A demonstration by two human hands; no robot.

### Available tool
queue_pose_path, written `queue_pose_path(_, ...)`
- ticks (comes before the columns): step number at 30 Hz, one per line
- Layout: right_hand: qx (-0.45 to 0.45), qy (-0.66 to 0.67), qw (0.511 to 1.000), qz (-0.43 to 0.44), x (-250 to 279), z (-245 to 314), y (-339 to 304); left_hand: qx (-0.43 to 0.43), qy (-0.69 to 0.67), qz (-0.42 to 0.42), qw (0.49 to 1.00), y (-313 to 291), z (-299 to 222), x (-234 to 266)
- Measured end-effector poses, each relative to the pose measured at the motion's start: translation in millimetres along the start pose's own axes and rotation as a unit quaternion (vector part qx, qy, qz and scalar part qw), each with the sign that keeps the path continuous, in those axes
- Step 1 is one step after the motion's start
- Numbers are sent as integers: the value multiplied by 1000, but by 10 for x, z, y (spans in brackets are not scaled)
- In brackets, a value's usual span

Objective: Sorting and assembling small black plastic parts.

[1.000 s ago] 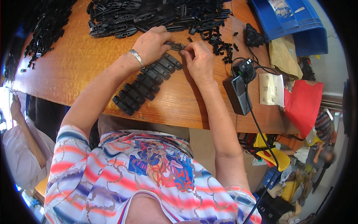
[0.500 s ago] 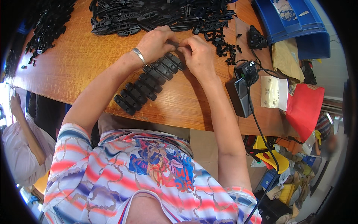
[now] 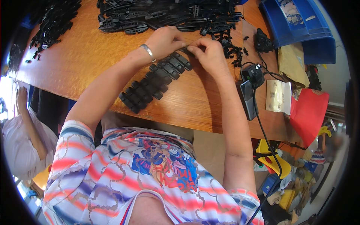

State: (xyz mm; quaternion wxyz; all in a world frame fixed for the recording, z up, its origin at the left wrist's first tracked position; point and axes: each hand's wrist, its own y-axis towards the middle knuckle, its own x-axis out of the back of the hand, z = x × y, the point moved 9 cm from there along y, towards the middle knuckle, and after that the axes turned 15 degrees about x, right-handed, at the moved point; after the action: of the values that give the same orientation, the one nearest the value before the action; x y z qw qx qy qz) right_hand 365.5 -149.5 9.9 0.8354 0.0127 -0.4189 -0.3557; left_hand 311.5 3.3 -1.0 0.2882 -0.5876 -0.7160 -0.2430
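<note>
The row of black parts (image 3: 155,83) is lying slantwise on the wooden table (image 3: 193,101), with its pieces sitting side by side. Just past the far end of the row, two hands are meeting over one small dark piece (image 3: 187,51). The left hand (image 3: 167,39) is pinching it from one side, and the right hand (image 3: 209,52) is pinching it from the other, so the fingertips are coming almost together. The fingers are hiding most of the piece, so its shape is not showing well. Farther beyond the row, a big heap of long black parts (image 3: 150,17) is lying, and small black bits (image 3: 227,42) are lying beyond the row to its right. This step is probably needing one hand to be holding firm while the other is doing the fine work, pressing gently and straight. Both wrists should be hovering clear of the row, because a bump could be knocking the neat pieces crooked.
</note>
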Motion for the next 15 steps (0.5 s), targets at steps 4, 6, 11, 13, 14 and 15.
queue_pose_path(4,-122,-65,989,48,45,-312,-9,33,15,19,999,133,34,-72)
queue_pose_path(6,-128,-103,983,77,65,-277,67,33,36,-3,999,159,-27,-55)
queue_pose_path(11,-149,-116,979,83,30,-172,47,64,58,0,996,130,15,-35)
queue_pose_path(13,-140,-121,979,87,-15,-96,-19,51,84,13,995,35,3,-17)
queue_pose_path(14,-105,-135,983,72,-20,1,-42,35,62,-3,997,-74,9,50)
queue_pose_path(15,-74,-149,984,56,-15,102,-113,16,39,-16,999,-228,2,83)
